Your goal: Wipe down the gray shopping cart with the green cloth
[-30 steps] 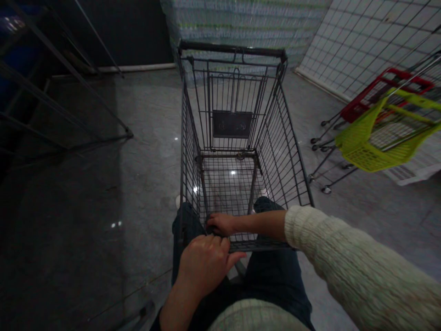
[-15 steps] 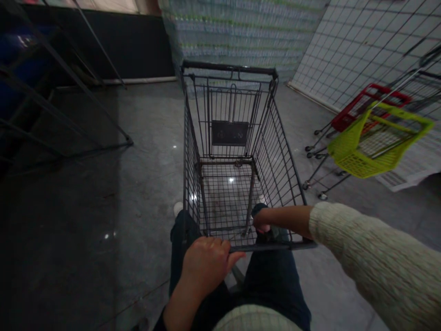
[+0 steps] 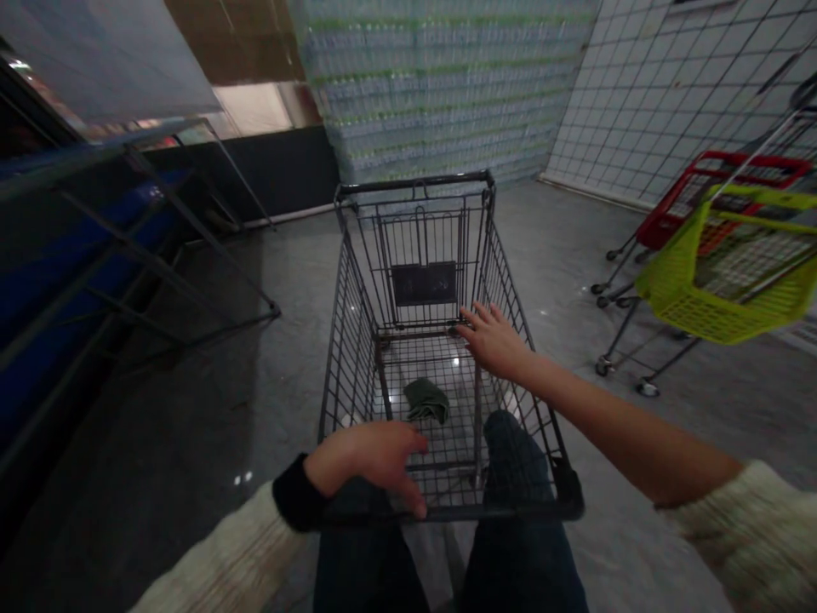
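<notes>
The right hand (image 3: 494,340) hangs open over the wire shopping cart (image 3: 408,183), its fingers (image 3: 476,317) spread and released, holding nothing, while the left hand (image 3: 367,455) curves loosely at the cart's push bar (image 3: 485,511), its fingertips at the bar and not clenched. A crumpled dark green cloth (image 3: 426,400) lies on the basket floor, below and between both hands. Beyond the fingers, the dark plate (image 3: 424,283) on the cart's far panel bears markings too dim to read.
</notes>
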Tool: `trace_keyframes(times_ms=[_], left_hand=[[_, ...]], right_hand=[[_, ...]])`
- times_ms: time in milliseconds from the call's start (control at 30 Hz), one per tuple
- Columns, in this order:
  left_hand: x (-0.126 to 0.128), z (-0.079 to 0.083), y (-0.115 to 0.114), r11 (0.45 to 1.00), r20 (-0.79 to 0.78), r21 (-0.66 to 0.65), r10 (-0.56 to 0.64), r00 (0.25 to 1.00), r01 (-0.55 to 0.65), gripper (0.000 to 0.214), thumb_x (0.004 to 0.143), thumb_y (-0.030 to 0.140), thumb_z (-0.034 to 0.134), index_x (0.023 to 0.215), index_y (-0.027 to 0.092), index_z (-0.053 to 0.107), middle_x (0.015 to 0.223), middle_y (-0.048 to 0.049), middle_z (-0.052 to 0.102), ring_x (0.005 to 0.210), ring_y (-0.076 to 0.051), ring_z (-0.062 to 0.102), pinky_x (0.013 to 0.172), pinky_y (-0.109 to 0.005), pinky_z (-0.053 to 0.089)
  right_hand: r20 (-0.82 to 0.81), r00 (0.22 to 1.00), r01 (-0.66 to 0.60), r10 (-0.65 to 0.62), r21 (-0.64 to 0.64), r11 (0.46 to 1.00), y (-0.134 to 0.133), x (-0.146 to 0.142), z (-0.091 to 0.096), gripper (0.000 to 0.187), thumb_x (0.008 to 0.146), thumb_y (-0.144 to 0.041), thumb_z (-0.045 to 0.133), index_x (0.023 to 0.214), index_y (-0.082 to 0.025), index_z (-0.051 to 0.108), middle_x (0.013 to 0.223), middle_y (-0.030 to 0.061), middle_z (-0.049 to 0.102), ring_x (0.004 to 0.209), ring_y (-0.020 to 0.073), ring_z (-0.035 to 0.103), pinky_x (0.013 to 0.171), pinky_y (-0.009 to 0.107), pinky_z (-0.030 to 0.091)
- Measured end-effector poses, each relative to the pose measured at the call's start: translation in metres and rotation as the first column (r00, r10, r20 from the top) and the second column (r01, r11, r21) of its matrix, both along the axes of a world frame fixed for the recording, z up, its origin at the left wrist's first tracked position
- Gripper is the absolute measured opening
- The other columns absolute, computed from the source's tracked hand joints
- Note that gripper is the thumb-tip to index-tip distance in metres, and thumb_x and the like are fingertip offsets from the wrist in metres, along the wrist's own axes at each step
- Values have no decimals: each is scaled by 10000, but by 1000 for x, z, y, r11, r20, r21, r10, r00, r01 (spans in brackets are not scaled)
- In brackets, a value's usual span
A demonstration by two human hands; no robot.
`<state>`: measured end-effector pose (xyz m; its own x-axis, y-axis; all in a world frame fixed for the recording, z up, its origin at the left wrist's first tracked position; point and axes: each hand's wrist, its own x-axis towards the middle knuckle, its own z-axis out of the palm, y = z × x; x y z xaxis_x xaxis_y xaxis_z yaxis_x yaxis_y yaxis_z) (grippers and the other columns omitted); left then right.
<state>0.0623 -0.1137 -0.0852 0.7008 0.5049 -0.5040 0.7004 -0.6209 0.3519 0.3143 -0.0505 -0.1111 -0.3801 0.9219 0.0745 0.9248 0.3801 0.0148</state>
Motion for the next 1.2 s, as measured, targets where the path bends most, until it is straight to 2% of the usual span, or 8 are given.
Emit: trace_keyframes(times_ms=[67, 233, 433, 600, 833, 967, 1100, 1200], left_hand=[[26, -17, 33, 994, -96, -107, -31, 995, 20, 383, 823, 511, 575, 1039, 224, 707, 978, -61, 725, 861, -213, 678, 749, -292, 506], [84, -81, 93, 989, -318, 25, 145, 937, -144, 283, 842, 323, 569, 987, 149, 737, 1127, -175, 689, 1089, -314, 626, 947, -399, 467], [111, -179, 68, 918, -324, 176, 395, 859, -356, 556, 898, 253, 406, 1393, 3, 432, 1445, -290, 398, 1355, -363, 391, 1052, -468, 392], [95, -257, 84, 854, -30, 119, 513, 858, -506, 712, 743, 132, 507, 1446, 178, 396, 1574, -77, 266, 1465, -285, 167, 1190, -450, 174], [74, -265, 115, 787, 65, 209, 580, 812, -580, 643, 770, 72, 447, 1404, 180, 426, 1565, -97, 265, 1450, -202, 223, 1181, -397, 206], [83, -281, 99, 743, -25, 294, 634, 773, -601, 670, 803, 188, 501, 1457, 211, 359, 1555, -146, 264, 1416, -368, 244, 1110, -574, 243], [70, -273, 136, 781, 123, 226, 569, 813, -582, 593, 808, 83, 428, 1382, 229, 467, 1427, -75, 453, 1286, -216, 434, 1089, -343, 332], [48, -259, 196, 597, 253, 393, 660, 707, -699, 568, 848, 57, 356, 1399, 170, 434, 1438, -105, 431, 1279, -210, 425, 1093, -341, 312]], right_hand=[[-16, 988, 152, -151, 142, 978, 6, 16, 7, 458, 887, -153, 457, 1343, -134, 490, 1562, 171, 240, 1445, 385, 128, 1121, 636, 122], [-152, 895, 437, -420, 103, 893, 16, 33, -15, 634, 860, -128, 415, 1451, 27, 248, 1523, 317, 206, 1424, 429, 170, 1089, 582, 278], [-377, 776, 534, -505, -32, 845, 27, 53, -48, 779, 821, -79, 340, 1466, 92, -61, 1416, 380, 360, 1260, 375, 498, 993, 525, 437], [-344, 829, 504, -440, 120, 855, 30, 57, -61, 784, 816, -31, 313, 1494, 20, -78, 1461, 333, 333, 1344, 364, 402, 1018, 498, 440], [-235, 938, 304, -255, 202, 931, 27, 46, -46, 655, 825, -197, 490, 1442, -40, 335, 1542, 239, 246, 1459, 375, 74, 1130, 580, 268], [-142, 977, 175, -156, 129, 976, 21, 45, -46, 519, 802, -208, 514, 1320, -195, 539, 1456, 130, 455, 1406, 358, 298, 1149, 622, 197], [-108, 993, 50, -42, 75, 996, 18, 52, -53, 422, 804, -293, 543, 1216, -242, 624, 1225, 123, 648, 1189, 334, 558, 1156, 609, 198], [-173, 985, 21, 1, 123, 992, 19, 55, -58, 387, 830, -335, 527, 1195, -262, 634, 1110, 105, 693, 1081, 304, 619, 1153, 601, 200]])
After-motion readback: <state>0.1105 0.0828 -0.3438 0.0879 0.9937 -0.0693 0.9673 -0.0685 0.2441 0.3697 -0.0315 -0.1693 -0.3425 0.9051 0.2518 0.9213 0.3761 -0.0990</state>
